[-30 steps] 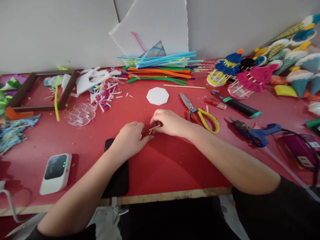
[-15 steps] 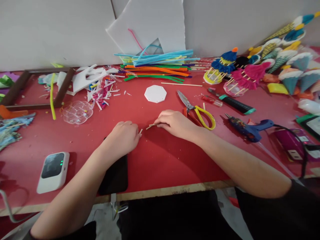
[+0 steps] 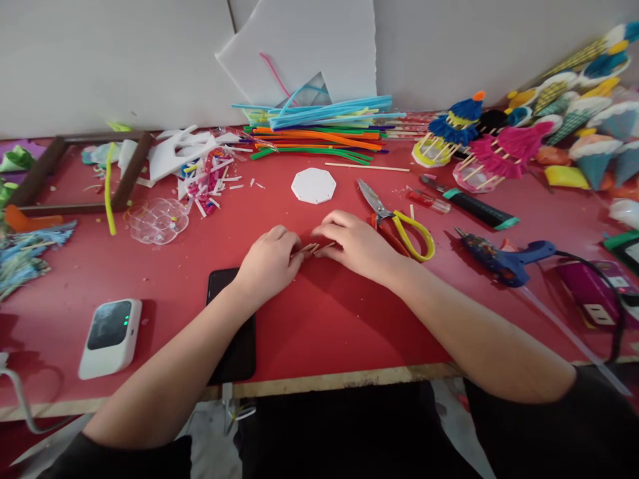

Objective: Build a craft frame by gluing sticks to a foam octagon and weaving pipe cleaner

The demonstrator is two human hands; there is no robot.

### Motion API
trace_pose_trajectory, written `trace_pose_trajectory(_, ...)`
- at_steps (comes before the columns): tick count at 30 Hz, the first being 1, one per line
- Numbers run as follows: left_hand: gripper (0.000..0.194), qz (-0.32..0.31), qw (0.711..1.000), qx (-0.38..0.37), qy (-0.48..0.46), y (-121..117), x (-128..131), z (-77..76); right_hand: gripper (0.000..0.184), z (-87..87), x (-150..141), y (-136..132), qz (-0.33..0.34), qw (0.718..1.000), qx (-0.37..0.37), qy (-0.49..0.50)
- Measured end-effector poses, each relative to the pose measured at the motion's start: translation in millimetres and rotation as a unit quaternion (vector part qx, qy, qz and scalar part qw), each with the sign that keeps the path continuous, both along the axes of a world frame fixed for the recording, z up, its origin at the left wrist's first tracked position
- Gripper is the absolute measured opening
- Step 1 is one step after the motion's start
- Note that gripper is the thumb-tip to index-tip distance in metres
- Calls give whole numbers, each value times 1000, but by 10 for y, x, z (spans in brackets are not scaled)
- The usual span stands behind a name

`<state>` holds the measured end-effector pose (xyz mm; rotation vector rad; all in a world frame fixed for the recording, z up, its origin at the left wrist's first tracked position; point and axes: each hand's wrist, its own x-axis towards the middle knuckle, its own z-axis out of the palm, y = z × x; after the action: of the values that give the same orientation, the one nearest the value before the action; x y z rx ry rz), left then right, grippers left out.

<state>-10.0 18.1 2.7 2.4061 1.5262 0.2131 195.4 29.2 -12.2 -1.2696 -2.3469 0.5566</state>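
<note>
My left hand (image 3: 269,261) and my right hand (image 3: 353,241) rest on the red table (image 3: 324,313), fingertips almost meeting. Between them lie several short wooden sticks (image 3: 312,249). Both hands have their fingers curled and pinched on these sticks. A white octagonal foam piece (image 3: 314,185) lies just beyond the hands. Yellow-handled scissors (image 3: 397,221) lie right beside my right hand.
A black phone (image 3: 234,332) lies under my left forearm, a white device (image 3: 110,336) to its left. A blue glue gun (image 3: 506,259), a cutter (image 3: 472,206), pipe cleaners (image 3: 319,133), foam scraps (image 3: 194,166) and tasselled craft pieces (image 3: 479,146) stand around the back and right.
My hands had drawn apart half a second ago, each with sticks; now they have come back together, the left one moving right and forward to meet the right.
</note>
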Motion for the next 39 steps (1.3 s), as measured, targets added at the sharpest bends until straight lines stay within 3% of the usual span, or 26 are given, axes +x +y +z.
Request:
trace_pose_trajectory(3, 14, -11, 999, -27, 19, -20, 44, 23, 27, -3, -15, -26, -40, 999, -20, -9)
trace_pose_trajectory(7, 14, -17, 997, -50, 58, -58, 78, 67, 22, -6, -70, -61, -1, 999, -39, 11)
trace_pose_trajectory(10, 16, -15, 997, -46, 53, -93, 94, 56, 25, -20, -82, -87, -6, 1000, -6, 14)
trace_pose_trajectory(14, 14, -6, 999, -20, -25, -113, 75, -17, 29, -33, -32, -81, -63, 998, 10, -18)
trace_pose_trajectory(18, 12, 21, 991, -12, -132, -66, 12, -82, 1, -28, -5, -48, -19, 999, -32, 10)
trace_pose_trajectory(21, 11, 48, 968, -42, -244, -11, -35, -105, 12, -35, -26, -48, 10, 999, -30, 25)
trace_pose_trajectory(25, 23, 69, 925, -106, -358, 24, -70, -123, 8, -41, -64, -92, 12, 990, -56, 129)
trace_pose_trajectory(29, 26, 66, 912, -140, -381, 10, -64, -112, 14, -27, -100, -133, -29, 941, -120, 315)
trace_pose_trajectory(32, 22, 50, 921, -123, -367, -13, -46, -83, 23, -27, -133, -149, -54, 904, -187, 382)
trace_pose_trajectory(34, 19, 41, 932, -91, -349, -29, -40, -68, 25, -36, -153, -162, -59, 894, -200, 397)
trace_pose_trajectory(39, 11, 52, 958, -39, -278, -55, -64, -79, 12, -80, -181, -186, -47, 910, -184, 368)
